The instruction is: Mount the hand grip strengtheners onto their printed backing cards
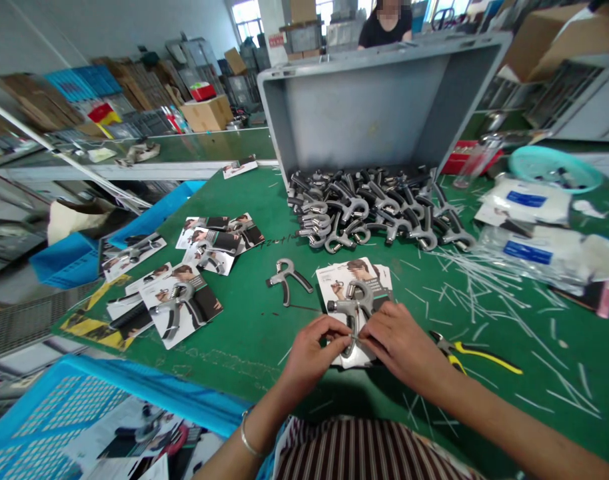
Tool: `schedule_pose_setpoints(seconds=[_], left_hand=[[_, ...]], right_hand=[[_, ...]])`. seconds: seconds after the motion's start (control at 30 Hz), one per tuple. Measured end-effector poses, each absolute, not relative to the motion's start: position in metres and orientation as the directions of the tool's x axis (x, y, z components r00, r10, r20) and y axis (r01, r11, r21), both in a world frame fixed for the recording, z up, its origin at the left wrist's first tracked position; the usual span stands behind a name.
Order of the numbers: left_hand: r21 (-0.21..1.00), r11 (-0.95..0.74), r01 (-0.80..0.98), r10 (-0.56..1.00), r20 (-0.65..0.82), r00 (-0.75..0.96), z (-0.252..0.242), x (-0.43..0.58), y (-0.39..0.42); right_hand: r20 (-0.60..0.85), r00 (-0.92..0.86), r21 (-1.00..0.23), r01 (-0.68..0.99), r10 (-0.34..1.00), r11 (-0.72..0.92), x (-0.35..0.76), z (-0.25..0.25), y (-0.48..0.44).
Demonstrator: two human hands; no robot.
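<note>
A grey and black hand grip strengthener (362, 293) lies on a printed card (329, 275) in front of me, with more cards under it. My left hand (317, 347) is closed in a pinch at the lower end of its handles. Opposite it, my right hand (397, 340) also pinches, its fingertips almost meeting the left ones. What sits between the fingertips is too small to make out. To the left of the card is a loose hand grip (288, 280). Yellow-and-black cutting pliers (477, 353) rest beside my right forearm.
A grey crate (364, 110) tipped on its side spills a heap of hand grips (369, 207). Thin white ties (477, 283) are strewn on the right, near plastic bags (527, 200). Cards with grips (182, 300) lie left. A blue basket (149, 377) holds more. A person (386, 23) is behind.
</note>
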State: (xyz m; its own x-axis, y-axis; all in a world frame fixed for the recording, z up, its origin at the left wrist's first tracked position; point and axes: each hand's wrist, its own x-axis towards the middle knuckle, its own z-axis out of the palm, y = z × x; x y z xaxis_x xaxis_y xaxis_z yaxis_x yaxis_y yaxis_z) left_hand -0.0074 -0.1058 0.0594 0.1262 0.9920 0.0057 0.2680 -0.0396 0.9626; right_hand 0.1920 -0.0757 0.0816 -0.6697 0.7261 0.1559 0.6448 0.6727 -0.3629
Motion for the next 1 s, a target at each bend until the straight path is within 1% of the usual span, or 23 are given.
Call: schedule_pose_setpoints(seconds=[0.1, 0.2, 0.27, 0.37, 0.53, 0.6, 0.67, 0.77, 0.9, 0.93, 1.0], left_hand=[[0.941, -0.1, 0.324, 0.987, 0.053, 0.151, 0.058, -0.009, -0.107], [0.913, -0.163, 0.375, 0.977, 0.097, 0.188, 0.061, -0.013, -0.106], [0.92, -0.168, 0.355, 0.969, 0.088, 0.23, 0.065, -0.016, -0.105], [0.944, -0.118, 0.307, 0.964, 0.035, 0.263, 0.069, -0.02, -0.104], [0.968, 0.031, 0.248, 0.982, -0.076, 0.172, 0.063, -0.019, -0.103], [0.968, 0.039, 0.247, 0.983, -0.081, 0.162, 0.062, -0.018, -0.102], [0.953, -0.017, 0.303, 0.982, -0.041, 0.184, 0.064, -0.018, -0.102], [0.895, -0.148, 0.421, 0.962, 0.031, 0.271, 0.071, -0.018, -0.103], [0.736, -0.335, 0.588, 0.932, 0.167, 0.321, 0.08, -0.015, -0.107], [0.718, -0.354, 0.599, 0.929, 0.199, 0.311, 0.082, -0.014, -0.108], [0.747, -0.344, 0.569, 0.937, 0.233, 0.261, 0.084, -0.013, -0.109]], right_hand=[[0.169, -0.671, -0.387, 0.628, 0.722, 0.675, 0.189, 0.081, -0.075], [0.212, -0.657, -0.474, 0.579, 0.724, 0.664, 0.189, 0.079, -0.074], [0.239, -0.646, -0.53, 0.539, 0.725, 0.655, 0.189, 0.077, -0.074], [0.259, -0.632, -0.559, 0.519, 0.731, 0.647, 0.189, 0.073, -0.073], [0.27, -0.628, -0.57, 0.506, 0.73, 0.647, 0.187, 0.07, -0.07], [0.274, -0.603, -0.583, 0.515, 0.749, 0.628, 0.187, 0.07, -0.069], [0.274, -0.587, -0.59, 0.523, 0.762, 0.615, 0.187, 0.07, -0.068], [0.252, -0.604, -0.585, 0.527, 0.757, 0.616, 0.187, 0.072, -0.069], [0.218, -0.63, -0.555, 0.548, 0.746, 0.625, 0.185, 0.077, -0.072], [0.215, -0.629, -0.547, 0.556, 0.747, 0.625, 0.185, 0.078, -0.073], [0.207, -0.622, -0.543, 0.57, 0.756, 0.617, 0.187, 0.078, -0.073]])
